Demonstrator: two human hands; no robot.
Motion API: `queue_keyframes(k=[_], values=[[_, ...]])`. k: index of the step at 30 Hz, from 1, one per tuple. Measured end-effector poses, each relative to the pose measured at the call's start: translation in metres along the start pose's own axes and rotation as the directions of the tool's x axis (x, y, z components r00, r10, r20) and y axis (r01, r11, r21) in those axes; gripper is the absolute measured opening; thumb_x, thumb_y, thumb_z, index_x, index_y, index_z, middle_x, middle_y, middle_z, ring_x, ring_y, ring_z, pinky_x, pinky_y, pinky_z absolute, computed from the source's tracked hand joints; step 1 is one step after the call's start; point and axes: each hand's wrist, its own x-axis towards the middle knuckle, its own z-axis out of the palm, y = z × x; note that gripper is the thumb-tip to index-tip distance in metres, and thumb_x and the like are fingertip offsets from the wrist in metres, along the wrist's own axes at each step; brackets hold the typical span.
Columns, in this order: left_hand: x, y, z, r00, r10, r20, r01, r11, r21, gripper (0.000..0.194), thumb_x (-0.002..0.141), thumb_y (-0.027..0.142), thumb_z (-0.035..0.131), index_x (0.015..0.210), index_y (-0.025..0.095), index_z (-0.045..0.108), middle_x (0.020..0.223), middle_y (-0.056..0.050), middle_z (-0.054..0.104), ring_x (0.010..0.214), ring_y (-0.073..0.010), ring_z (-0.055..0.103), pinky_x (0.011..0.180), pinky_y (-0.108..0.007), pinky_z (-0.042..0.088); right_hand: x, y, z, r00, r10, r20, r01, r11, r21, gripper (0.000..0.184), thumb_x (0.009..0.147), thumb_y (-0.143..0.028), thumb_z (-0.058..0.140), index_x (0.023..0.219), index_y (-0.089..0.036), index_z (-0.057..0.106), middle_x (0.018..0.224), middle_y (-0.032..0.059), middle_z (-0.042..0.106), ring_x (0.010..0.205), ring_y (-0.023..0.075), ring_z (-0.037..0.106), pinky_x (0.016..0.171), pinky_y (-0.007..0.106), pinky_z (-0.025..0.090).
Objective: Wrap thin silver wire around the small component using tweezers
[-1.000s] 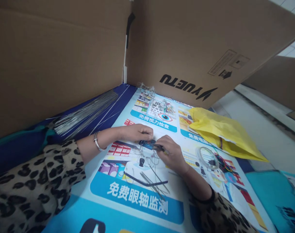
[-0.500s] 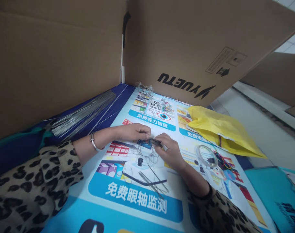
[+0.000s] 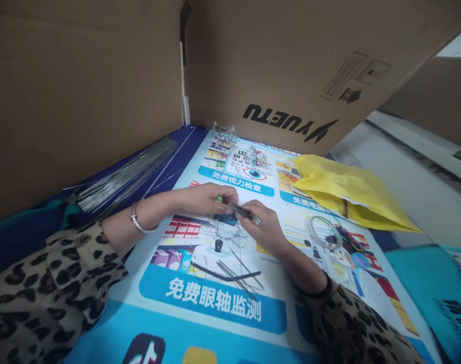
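Note:
My left hand (image 3: 205,198) and my right hand (image 3: 263,227) meet over a printed poster (image 3: 215,298). The right hand is closed round small dark pliers (image 3: 241,211) whose tip points toward the left fingers. The left fingers pinch something small at the pliers' tip; I cannot make it out. Just below the hands lie a blue piece (image 3: 225,219) and a tangle of bent wire loops (image 3: 230,237). A few short cut wires (image 3: 236,277) lie nearer to me. Both sleeves are leopard print, and a silver bangle (image 3: 136,222) sits on the left wrist.
A bundle of long straight wires (image 3: 120,177) lies at the left along a cardboard wall (image 3: 82,91). Another cardboard box (image 3: 291,60) stands behind. A yellow plastic bag (image 3: 348,194), a clear tape roll (image 3: 323,235) and coloured rubber bands (image 3: 348,245) lie to the right. Finished wire pieces (image 3: 249,156) sit at the back.
The hands stay together at the same spot; the pliers have lifted slightly off the blue piece. The view has shifted a little down and left.

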Motion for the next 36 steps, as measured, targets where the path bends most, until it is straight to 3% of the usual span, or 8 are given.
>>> queue_keyframes(k=[7,17,26,36], values=[[0.0037,-0.0082,0.0045,0.996,0.08,-0.048,-0.077,0.995,0.056,0.012,0.08,0.022,0.054,0.087,0.016,0.062,0.085,-0.001,0.06,0.078,-0.0116,0.052,0.071,-0.022,0.038,-0.0003,-0.0005,0.0004,1.0,0.012,0.014,-0.013,1.0,0.027,0.006,0.078,-0.017,0.055,0.08,-0.021,0.059,0.073,0.0015,0.06,0.07,0.0132,0.056,0.061,0.026,0.046],[0.0065,-0.0068,0.0085,0.998,0.066,-0.014,-0.062,0.98,0.188,0.014,0.081,0.025,0.052,0.084,0.015,0.061,0.075,0.001,0.06,0.069,-0.0104,0.051,0.061,-0.02,0.034,-0.0019,0.0002,0.0019,0.999,0.042,0.02,-0.043,0.997,0.059,0.006,0.077,-0.016,0.056,0.079,-0.02,0.059,0.074,0.0017,0.06,0.068,0.0124,0.055,0.059,0.025,0.044],[0.0062,-0.0057,0.0072,0.996,0.086,-0.014,-0.078,0.954,0.289,0.014,0.079,0.019,0.05,0.089,0.016,0.06,0.081,0.0,0.059,0.075,-0.0117,0.051,0.067,-0.021,0.034,-0.0019,-0.0027,0.0002,0.999,0.034,0.003,-0.035,0.998,0.053,0.005,0.077,-0.016,0.055,0.079,-0.02,0.058,0.075,0.0019,0.061,0.069,0.0126,0.054,0.061,0.026,0.044],[0.0081,-0.0034,0.0086,0.999,0.004,0.034,-0.016,0.933,0.359,0.01,0.075,0.019,0.053,0.083,0.017,0.059,0.072,0.002,0.057,0.074,-0.0125,0.049,0.065,-0.021,0.032,-0.0022,-0.0029,0.0009,1.0,0.021,0.012,-0.021,1.0,0.022,0.006,0.077,-0.016,0.054,0.08,-0.02,0.058,0.075,0.0019,0.061,0.069,0.0127,0.054,0.061,0.025,0.044]])
